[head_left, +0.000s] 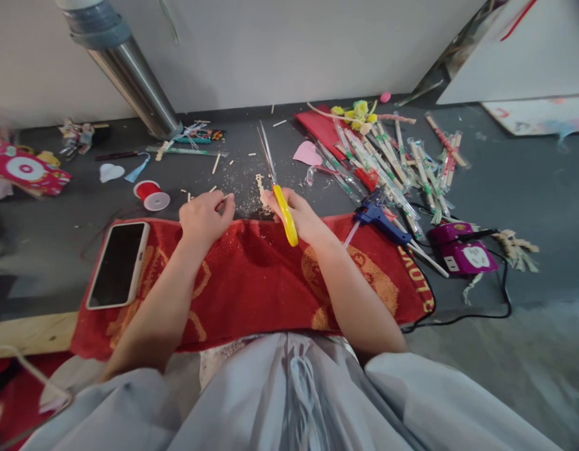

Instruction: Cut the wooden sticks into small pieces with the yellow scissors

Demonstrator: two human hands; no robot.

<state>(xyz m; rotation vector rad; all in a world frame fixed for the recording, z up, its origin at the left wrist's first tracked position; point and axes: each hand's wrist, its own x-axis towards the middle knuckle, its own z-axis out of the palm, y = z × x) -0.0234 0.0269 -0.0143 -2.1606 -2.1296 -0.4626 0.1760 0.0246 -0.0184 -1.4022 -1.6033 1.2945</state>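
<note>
Gripping yellow-handled scissors (282, 207), apparently steel-and-plastic

The right hand (299, 216) is closed in a grip, its fingers bent and the tips pointing leftward. From that grip the bare right forearm (359, 291) slants back toward the body and to the right. The left hand (202, 216) sits left of the grip, near but apart, fingers curled, its thumb (228, 210) on the side nearest the grip. The bare left forearm (160, 300) runs back and leftward.
</note>
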